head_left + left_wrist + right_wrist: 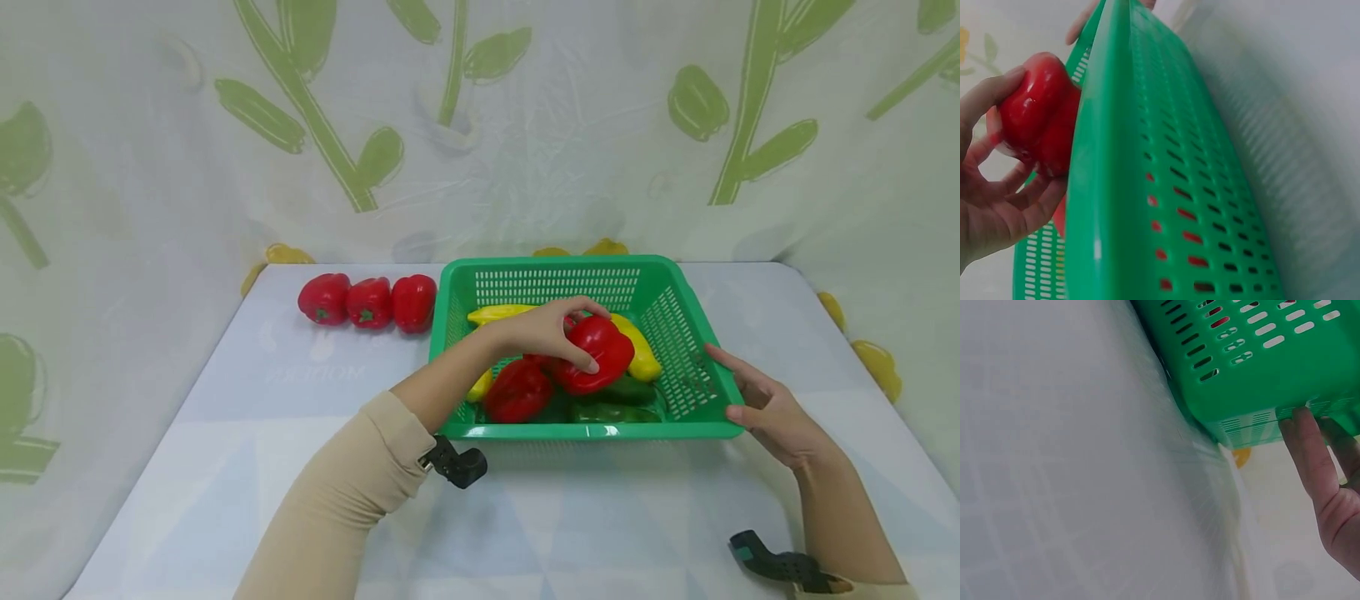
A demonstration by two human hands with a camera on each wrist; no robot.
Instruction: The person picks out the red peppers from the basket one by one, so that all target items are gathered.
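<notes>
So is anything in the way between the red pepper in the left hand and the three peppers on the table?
Yes, the left rim of the green basket stands between the red pepper in the left hand and the three peppers. I can't tell if the held one clears it.

1 bskt (562, 430), 5+ peps (611, 352), 2+ yel pcs (642, 354), 2+ grn pcs (611, 413)
</notes>
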